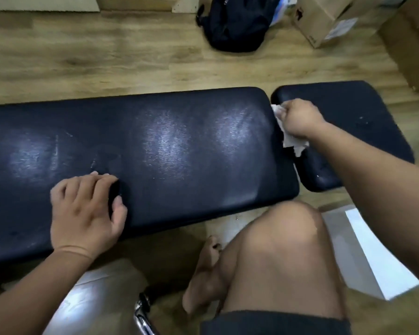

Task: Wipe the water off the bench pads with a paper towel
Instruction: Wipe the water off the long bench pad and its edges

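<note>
While the right hand [298,118] grips a crumpled white paper towel [292,141] at the gap between the two pads, right of centre, the left hand [82,209] rests with loosely spread fingers on the long black vinyl bench pad [167,151]. This pad runs left to right across the frame and looks mostly wiped (faint streaks remain); the short black seat pad [348,122] at right shows droplets, so it seems not done.

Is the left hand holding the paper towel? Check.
No, the left hand rests bare on the long pad; the right hand grips the paper towel.
</note>
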`<state>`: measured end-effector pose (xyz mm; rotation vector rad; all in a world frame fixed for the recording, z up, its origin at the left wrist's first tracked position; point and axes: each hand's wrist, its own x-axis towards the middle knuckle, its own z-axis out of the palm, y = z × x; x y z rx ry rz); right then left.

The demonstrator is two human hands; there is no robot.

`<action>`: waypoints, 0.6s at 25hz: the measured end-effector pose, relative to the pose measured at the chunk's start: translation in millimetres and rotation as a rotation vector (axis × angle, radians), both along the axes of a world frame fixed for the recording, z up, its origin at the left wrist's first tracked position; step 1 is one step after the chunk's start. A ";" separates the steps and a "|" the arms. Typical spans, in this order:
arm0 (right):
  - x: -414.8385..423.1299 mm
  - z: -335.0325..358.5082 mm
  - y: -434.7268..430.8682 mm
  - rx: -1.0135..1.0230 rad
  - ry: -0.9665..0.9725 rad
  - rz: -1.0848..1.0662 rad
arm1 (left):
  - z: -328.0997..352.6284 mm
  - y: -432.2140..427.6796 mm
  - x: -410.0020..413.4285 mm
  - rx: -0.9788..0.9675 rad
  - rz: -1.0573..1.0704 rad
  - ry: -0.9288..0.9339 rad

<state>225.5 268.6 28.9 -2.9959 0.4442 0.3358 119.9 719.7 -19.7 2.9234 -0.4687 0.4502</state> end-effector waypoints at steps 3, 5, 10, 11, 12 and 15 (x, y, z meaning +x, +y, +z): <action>-60.2 12.9 -7.5 -0.023 0.017 0.089 | -4.4 3.6 2.7 0.033 0.041 0.058; -90.8 16.3 -15.0 0.011 -0.024 -0.012 | -6.2 4.0 4.7 0.011 0.062 0.093; -126.5 -8.9 25.8 0.098 -0.145 -0.184 | -4.8 2.1 2.5 -0.064 0.067 0.072; -140.8 -6.1 28.8 0.123 -0.113 -0.186 | -3.2 0.4 0.3 -0.072 0.065 0.066; -153.9 -4.1 24.6 0.126 -0.042 -0.161 | -1.6 -0.2 -2.6 -0.086 0.061 0.064; -175.3 22.6 0.1 0.086 0.203 -0.158 | 3.5 0.2 -2.7 -0.036 0.067 0.070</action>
